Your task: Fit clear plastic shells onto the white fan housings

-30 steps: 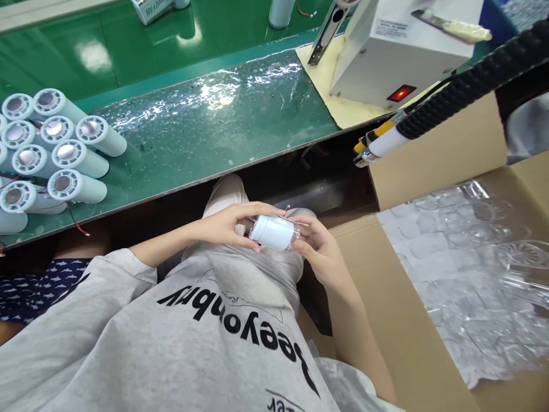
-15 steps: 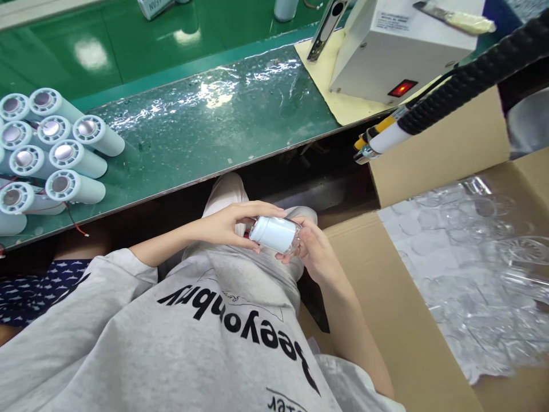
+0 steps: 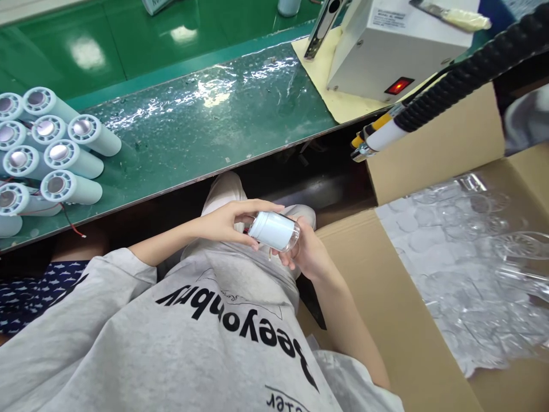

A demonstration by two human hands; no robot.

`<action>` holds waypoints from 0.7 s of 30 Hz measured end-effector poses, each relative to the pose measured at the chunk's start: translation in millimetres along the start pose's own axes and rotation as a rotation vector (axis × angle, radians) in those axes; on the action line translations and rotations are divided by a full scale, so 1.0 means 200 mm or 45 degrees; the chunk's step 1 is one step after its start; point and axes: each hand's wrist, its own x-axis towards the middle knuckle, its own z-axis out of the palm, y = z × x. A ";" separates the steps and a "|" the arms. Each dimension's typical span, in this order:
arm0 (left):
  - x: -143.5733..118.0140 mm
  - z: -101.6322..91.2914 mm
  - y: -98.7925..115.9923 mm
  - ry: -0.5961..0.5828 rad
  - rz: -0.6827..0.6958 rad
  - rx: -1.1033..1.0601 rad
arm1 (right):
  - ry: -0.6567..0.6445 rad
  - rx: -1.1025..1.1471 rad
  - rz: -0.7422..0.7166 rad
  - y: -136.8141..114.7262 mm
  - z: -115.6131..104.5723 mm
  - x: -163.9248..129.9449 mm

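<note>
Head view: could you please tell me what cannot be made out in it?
All in the head view:
Held cylinder: end face, turned away toward the left hand.
Right hand: some fingers, behind the held cylinder.
Label: print, too small.
Cylinder group: full count, cut off by left edge.

The pale blue cylinder looks like smooth plastic to me, its clear shell glossy. The green bench top catches the light with a slick, wet-looking shine. I see matt brown cardboard on the box, shiny clear plastic parts, matt shirt cloth, and a ribbed black hose.
</note>
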 end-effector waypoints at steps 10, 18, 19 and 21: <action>0.55 -0.12 -0.17 -0.070 -0.205 -0.240 | 0.299 0.458 -0.071 -0.01 -0.26 0.28; 1.01 -0.17 -0.17 -0.163 -0.215 -0.137 | 0.327 0.485 -0.165 -0.19 -0.50 0.45; 1.02 -0.17 -0.17 -0.162 -0.206 -0.125 | 0.319 0.481 -0.161 -0.20 -0.51 0.46; 1.01 -0.18 -0.16 -0.147 -0.191 -0.109 | 0.294 0.472 -0.150 -0.22 -0.51 0.46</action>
